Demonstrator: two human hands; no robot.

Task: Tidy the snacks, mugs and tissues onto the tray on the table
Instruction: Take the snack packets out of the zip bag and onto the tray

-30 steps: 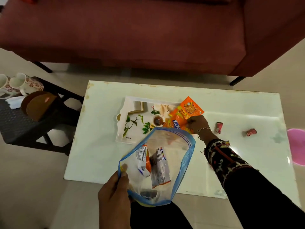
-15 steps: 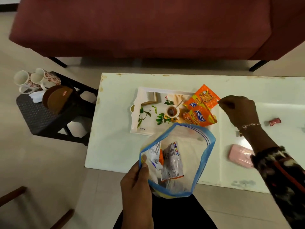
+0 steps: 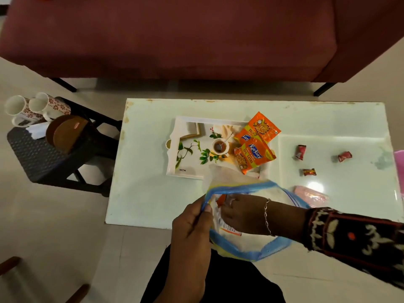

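Note:
I hold a clear zip bag [image 3: 247,248] with a blue rim over the table's near edge. My left hand [image 3: 190,228] pinches its rim on the left. My right hand [image 3: 240,215] is inside the bag, its fingers curled on a white and orange snack packet [image 3: 220,203]. The white printed tray [image 3: 175,162] lies mid-table with orange snack packets [image 3: 254,153] on its right end. Three small red candies [image 3: 300,152] and a pink tissue pack [image 3: 310,195] lie on the table to the right. Floral mugs [image 3: 37,106] and white tissues [image 3: 38,130] sit on a black side stool.
The black stool [image 3: 43,154] stands left of the white table [image 3: 142,193] and also carries a brown round lid [image 3: 65,132]. A maroon sofa [image 3: 175,40] runs along the far side. A pink object [image 3: 399,165] shows at the right edge.
My right hand left the orange packets on the tray, swung over the table's right side, then came back and went into the bag. The left hand has kept hold of the bag's rim.

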